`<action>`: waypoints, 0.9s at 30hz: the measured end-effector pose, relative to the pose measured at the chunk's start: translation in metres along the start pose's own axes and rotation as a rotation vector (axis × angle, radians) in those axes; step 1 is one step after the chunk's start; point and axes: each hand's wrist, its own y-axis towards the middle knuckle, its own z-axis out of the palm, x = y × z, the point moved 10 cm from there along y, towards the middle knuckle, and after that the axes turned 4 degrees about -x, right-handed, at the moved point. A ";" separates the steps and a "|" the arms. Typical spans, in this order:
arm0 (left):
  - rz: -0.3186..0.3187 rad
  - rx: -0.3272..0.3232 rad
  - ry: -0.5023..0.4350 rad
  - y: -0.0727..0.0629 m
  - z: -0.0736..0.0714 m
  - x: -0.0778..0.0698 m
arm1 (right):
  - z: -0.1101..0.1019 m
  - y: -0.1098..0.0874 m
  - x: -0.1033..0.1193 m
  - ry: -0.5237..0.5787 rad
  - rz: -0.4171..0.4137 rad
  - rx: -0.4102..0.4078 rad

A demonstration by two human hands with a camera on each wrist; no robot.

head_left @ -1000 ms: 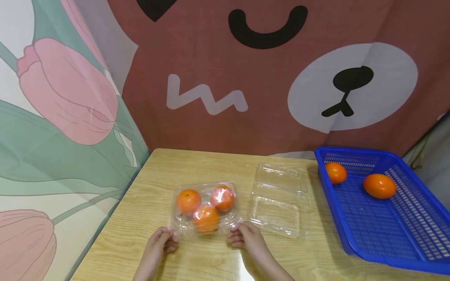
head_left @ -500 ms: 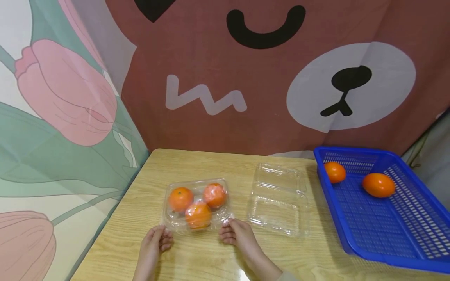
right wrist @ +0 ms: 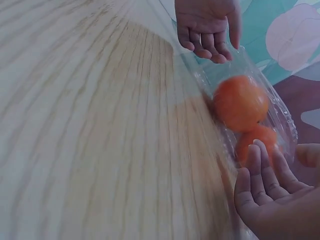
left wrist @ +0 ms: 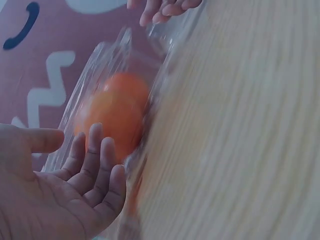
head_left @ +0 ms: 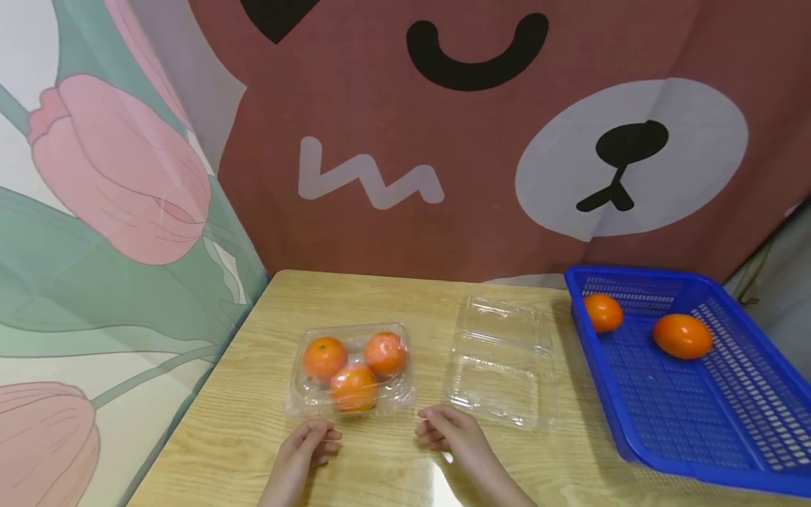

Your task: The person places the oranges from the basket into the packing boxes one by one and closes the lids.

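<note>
A clear plastic clamshell box (head_left: 291, 391), its lid down, holds three oranges (head_left: 325, 358) on the left half of the table. My left hand (head_left: 305, 451) is just in front of the box's near left side, fingers loosely bent with nothing in them; the left wrist view shows the same hand (left wrist: 82, 185) with fingers spread. Off the box's near right corner, my right hand (head_left: 459, 436) also holds nothing. Its fingers are relaxed, thumb apart, as the right wrist view of that hand (right wrist: 280, 192) shows.
A second clear clamshell box (head_left: 497, 384) lies unfolded to the right of the filled one. Further right is a blue plastic basket (head_left: 659, 422) with two orange fruits (head_left: 683, 336) inside. Printed cloths (head_left: 380, 239) hang behind and to the left of the wooden table (head_left: 355, 296).
The filled box has shifted slightly left and away from me. Both hands have let go of its near corners; the left has since moved right, and the right hand has drawn off to the right.
</note>
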 end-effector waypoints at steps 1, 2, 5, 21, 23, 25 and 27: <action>0.001 0.018 -0.003 -0.001 0.006 0.000 | -0.004 -0.002 0.000 0.001 -0.002 -0.001; 0.008 0.036 -0.007 -0.001 0.012 0.000 | -0.007 -0.004 0.000 0.004 0.002 -0.001; 0.025 0.094 -0.014 -0.002 0.032 -0.001 | -0.018 -0.011 -0.001 0.021 0.016 -0.005; 0.001 0.448 -0.192 -0.014 0.140 -0.006 | -0.096 -0.055 -0.015 -0.045 0.039 -0.171; 0.002 0.450 -0.205 -0.014 0.151 -0.007 | -0.106 -0.059 -0.017 -0.050 0.048 -0.193; 0.013 0.440 -0.217 -0.014 0.161 -0.010 | -0.114 -0.062 -0.021 -0.057 0.068 -0.210; 0.015 0.426 -0.238 -0.012 0.168 -0.012 | -0.121 -0.065 -0.024 -0.056 0.076 -0.221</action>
